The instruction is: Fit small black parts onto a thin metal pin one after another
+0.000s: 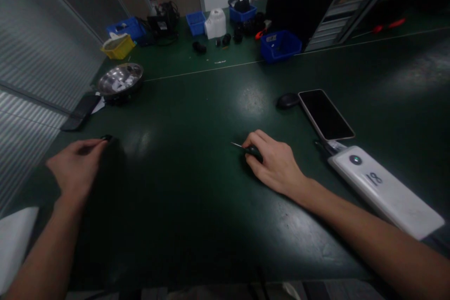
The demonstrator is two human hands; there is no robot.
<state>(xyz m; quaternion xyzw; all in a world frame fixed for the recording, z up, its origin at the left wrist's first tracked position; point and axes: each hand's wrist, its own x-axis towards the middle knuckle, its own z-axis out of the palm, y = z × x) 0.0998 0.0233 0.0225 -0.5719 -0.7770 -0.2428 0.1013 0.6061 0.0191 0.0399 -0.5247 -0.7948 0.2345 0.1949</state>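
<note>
My right hand (272, 161) rests on the green table with its fingers wrapped round the dark handle of a small screwdriver (253, 152). The tool's thin metal shaft points left, low over the tabletop. At the left side my left hand (78, 161) pinches a small black part (106, 138) between thumb and fingertips, just above the table. That part is too small and blurred to name. A metal bowl (121, 79) with white bits in it stands beyond my left hand.
Right of my right hand lie a phone (326, 115), a black computer mouse (288, 100) and a white power bank (386, 190) marked 18. A dark flat object (81, 111) lies by the left partition. Blue bins (280, 47) and a yellow bin (118, 47) stand at the back.
</note>
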